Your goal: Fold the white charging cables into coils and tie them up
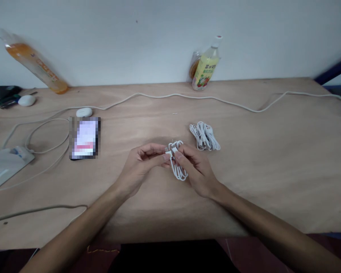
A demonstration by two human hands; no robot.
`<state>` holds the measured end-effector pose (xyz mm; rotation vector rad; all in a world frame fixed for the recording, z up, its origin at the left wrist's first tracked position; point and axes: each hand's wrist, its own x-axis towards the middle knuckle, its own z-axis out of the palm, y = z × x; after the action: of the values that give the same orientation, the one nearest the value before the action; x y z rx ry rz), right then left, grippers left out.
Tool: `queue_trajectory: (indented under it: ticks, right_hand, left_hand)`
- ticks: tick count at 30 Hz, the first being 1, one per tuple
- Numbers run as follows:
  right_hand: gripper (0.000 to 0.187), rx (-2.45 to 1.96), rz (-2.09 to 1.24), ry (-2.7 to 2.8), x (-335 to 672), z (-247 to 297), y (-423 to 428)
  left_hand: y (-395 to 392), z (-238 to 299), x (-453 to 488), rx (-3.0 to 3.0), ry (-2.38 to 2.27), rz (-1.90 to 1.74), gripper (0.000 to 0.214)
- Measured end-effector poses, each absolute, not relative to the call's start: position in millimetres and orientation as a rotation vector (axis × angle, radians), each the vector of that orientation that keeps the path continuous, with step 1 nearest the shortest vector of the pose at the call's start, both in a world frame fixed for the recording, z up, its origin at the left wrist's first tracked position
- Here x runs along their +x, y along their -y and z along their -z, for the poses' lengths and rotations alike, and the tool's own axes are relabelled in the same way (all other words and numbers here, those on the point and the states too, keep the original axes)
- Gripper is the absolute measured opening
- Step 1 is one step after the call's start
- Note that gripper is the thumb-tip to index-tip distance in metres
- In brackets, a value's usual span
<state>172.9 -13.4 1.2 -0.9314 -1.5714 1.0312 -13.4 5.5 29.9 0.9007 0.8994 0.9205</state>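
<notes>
A white USB cable (178,172), coiled in loops, is held between my two hands over the middle of the table. My left hand (143,161) pinches a white connector with thumb and fingers at the coil's left side. On the other side, my right hand (197,167) grips the coil near a second white plug, its thumb pressed on top. The fingers partly hide the upper end of the coil. Just beyond my right hand lies a pile of coiled white cables (204,136), their metal plugs showing.
A phone (86,138) and a white earbud case (84,112) lie to the left. An orange drink bottle (36,64) and a yellow-labelled bottle (206,68) stand by the wall. One long white cable (173,95) runs across the wooden table (272,163). A white box (8,168) sits at far left.
</notes>
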Motion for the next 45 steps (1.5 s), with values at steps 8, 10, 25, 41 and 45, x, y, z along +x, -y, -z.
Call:
queue_trajectory:
  ticks: [8,10,25,41,45]
  right_hand:
    - [0.037,-0.950,-1.055,1.556,173.5,-2.0,14.4]
    - [0.037,-0.948,-1.058,1.554,173.6,-2.0,14.5]
    - [0.048,-0.942,-1.163,1.423,171.5,-6.5,14.5]
    - [0.056,-0.867,-1.553,1.087,170.1,-3.1,12.0]
    - [0.050,-0.868,-1.515,1.154,170.1,-2.7,11.2]
  left_hand:
    - [-4.3,-27.4,-14.0,0.895,-0.905,-0.929,0.023]
    - [-4.2,-26.6,-14.4,0.891,-0.910,-0.929,0.025]
    - [-4.9,-24.8,-14.8,0.872,-0.821,-0.890,0.023]
    - [-3.1,-28.5,-13.8,0.876,-0.746,-0.878,0.020]
    - [-4.5,-26.9,-14.2,0.832,-0.808,-0.912,0.027]
